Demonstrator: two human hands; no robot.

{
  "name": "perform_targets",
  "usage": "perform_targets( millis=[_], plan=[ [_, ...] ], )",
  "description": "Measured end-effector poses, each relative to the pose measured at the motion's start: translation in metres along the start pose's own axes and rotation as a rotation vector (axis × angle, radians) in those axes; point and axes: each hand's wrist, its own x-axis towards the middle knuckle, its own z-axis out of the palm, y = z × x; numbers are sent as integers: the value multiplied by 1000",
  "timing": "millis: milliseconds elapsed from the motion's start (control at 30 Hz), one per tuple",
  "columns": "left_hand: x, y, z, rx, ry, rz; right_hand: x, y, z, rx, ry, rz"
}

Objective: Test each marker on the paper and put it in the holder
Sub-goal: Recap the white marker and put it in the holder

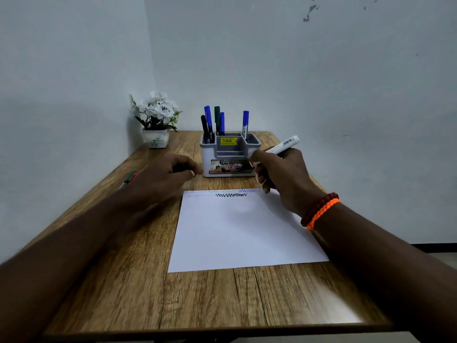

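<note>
Gripping a white marker (282, 145) mid-barrel just right of the holder (230, 154), the right hand (284, 177) has its fingers curled round it. It looks light, stiff and smooth. The left hand (170, 174), just left of the holder, has fingers curled, seemingly round something dark; I cannot tell what.

The near half of the surface (212, 300) lies open from edge to edge, with only the flat paper (244, 233) on it, low enough to pass over. At the far edge the holder (230, 154) stands mid-way, its upright markers (210, 120) rising above its rim and blocking any low reach from behind. The flower pot (156, 137) fills the far left corner. Between pot and holder runs a bare gap. A pen (128, 179) lies near the left edge. The far right corner, beside the holder, is partly hidden by the right hand (282, 177).
</note>
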Motion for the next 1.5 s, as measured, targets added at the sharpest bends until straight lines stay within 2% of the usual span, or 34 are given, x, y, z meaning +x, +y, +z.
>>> perform_targets(
  millis=[233,467,867,1500],
  plan=[
    [-3,6,6,-186,-15,84,1,-7,1,234,-118,139],
    [-6,13,12,-441,-5,54,-2,-5,5,211,-168,142],
    [-11,21,17,-525,-3,76,-7,-3,10,200,-218,107],
    [-13,28,21,-518,26,118,-7,-3,7,189,-279,89]
  ],
)
